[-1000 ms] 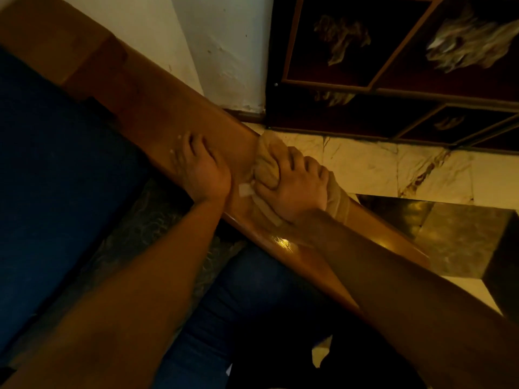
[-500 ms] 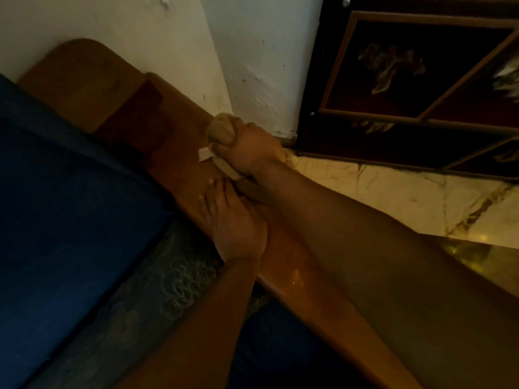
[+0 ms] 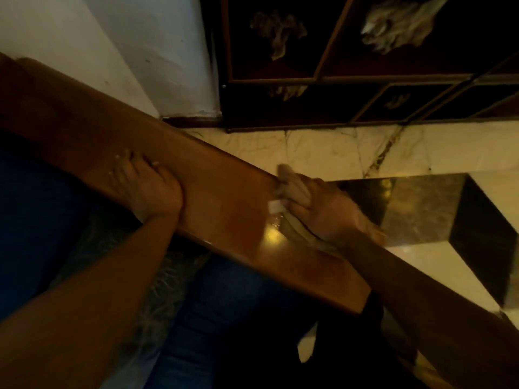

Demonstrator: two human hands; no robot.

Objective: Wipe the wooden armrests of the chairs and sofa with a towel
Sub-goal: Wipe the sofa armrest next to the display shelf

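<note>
Wiping: right hand (image 3: 328, 211) grips bunched towel (image 3: 295, 189) on armrest (image 3: 224, 209), frame centre; left hand (image 3: 148, 186) flat, fingers spread. Towel looks soft, light; best held bunched.

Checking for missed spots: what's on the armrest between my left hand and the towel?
Nothing: the head view shows only bare polished armrest between the left hand and the towel bunched in the right hand.
</note>
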